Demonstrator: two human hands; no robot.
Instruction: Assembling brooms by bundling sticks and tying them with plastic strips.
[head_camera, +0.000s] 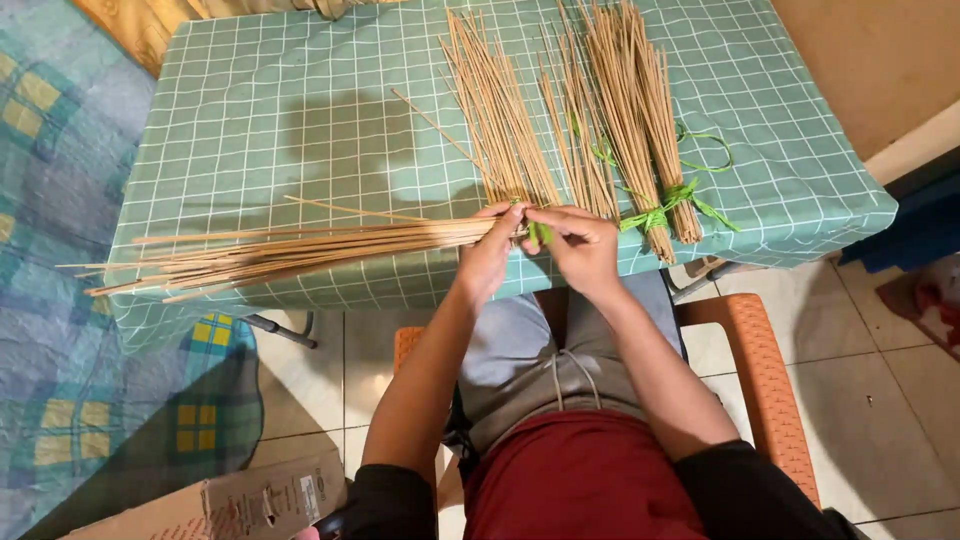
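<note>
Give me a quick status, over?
Left hand grips stick bundle. Right hand pinches green tie at its end. Tied bundles lie beside, clear.

Person, seated: black short sleeves, dark red top, grey trousers w/ pale drawstring. Left hand (487, 252) & right hand (580, 245) bare, no rings/watch.

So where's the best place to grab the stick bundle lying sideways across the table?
Probably at the gathered end of the stick bundle, where the left hand and right hand pinch it by the green tie. Come from the table's near edge; the far ends splay loose.
</note>
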